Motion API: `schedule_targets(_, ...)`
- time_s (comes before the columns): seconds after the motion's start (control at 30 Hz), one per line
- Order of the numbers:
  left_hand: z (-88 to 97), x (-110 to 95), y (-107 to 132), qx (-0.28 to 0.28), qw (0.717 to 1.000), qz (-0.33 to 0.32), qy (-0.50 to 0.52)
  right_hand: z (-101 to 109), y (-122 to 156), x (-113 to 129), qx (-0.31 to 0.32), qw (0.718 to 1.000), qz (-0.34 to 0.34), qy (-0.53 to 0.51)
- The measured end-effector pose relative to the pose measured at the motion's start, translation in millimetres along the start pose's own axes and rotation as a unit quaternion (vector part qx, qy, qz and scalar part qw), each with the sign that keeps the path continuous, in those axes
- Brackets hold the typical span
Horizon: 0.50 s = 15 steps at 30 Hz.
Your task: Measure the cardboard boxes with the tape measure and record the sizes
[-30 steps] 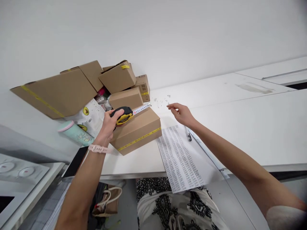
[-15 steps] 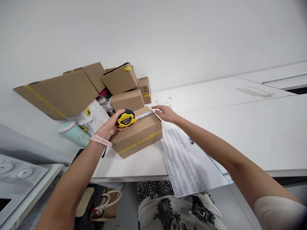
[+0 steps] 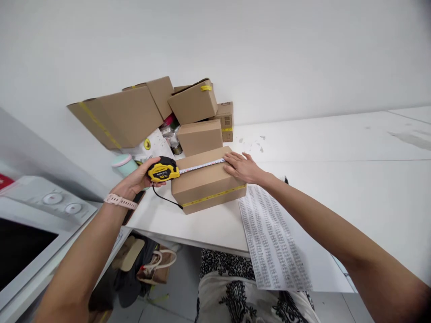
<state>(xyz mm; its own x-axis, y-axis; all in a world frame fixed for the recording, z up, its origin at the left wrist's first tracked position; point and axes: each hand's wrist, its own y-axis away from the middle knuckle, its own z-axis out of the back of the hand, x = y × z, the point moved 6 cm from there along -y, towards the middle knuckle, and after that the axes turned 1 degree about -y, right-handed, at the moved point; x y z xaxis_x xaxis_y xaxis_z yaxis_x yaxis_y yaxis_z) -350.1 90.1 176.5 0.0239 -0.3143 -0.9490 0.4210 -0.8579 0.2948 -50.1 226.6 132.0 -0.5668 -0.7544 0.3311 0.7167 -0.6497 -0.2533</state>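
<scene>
In my left hand (image 3: 139, 177), fingers wrapped round it, is a yellow and black tape measure (image 3: 163, 169) just past the left end of a cardboard box (image 3: 205, 179). Its white blade (image 3: 201, 166) is pulled out along the box's top. A black wrist strap hangs from the tape measure's case. My right hand (image 3: 240, 167) rests on the box's right end, fingers stretched out and lying over the blade's tip, which they hide. Yellow tape runs along the box's front side.
Behind stand several more cardboard boxes (image 3: 200, 138), a large one (image 3: 124, 116) leaning at the left. A mint bottle (image 3: 124, 165) is near my left hand. Printed sheets (image 3: 272, 237) overhang the table's front edge. A white microwave-like appliance (image 3: 50, 202) stands at left, a bag (image 3: 158, 269) below.
My left hand has drawn the tape measure left, past the box's end, so more blade shows. My right hand has come down flat onto the box. The view has shifted left.
</scene>
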Motion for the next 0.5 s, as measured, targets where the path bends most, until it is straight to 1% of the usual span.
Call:
schedule_targets(0.07,26.8,10,9,-0.015,1.0,0.015,0.007,-1,1,1,0.021,0.999,-0.013,0.025)
schedule_targets(0.1,36.0,14,13,-0.02,1.0,0.021,0.012,-1,1,1,0.027,0.999,-0.014,0.033)
schedule_targets(0.17,45.8,20,22,-0.026,0.999,0.026,0.021,-3,1,1,0.033,0.999,-0.011,0.038)
schedule_targets(0.3,46.4,24,32,-0.03,0.999,0.021,0.039,-6,-1,-3,0.03,0.999,-0.011,0.004)
schedule_targets(0.4,45.8,24,33,-0.033,0.998,0.021,0.039,-6,-2,-5,0.004,1.0,-0.003,-0.029)
schedule_targets(0.5,46.5,26,32,-0.021,0.999,0.019,0.031,-6,-3,-7,-0.016,0.998,-0.004,-0.063)
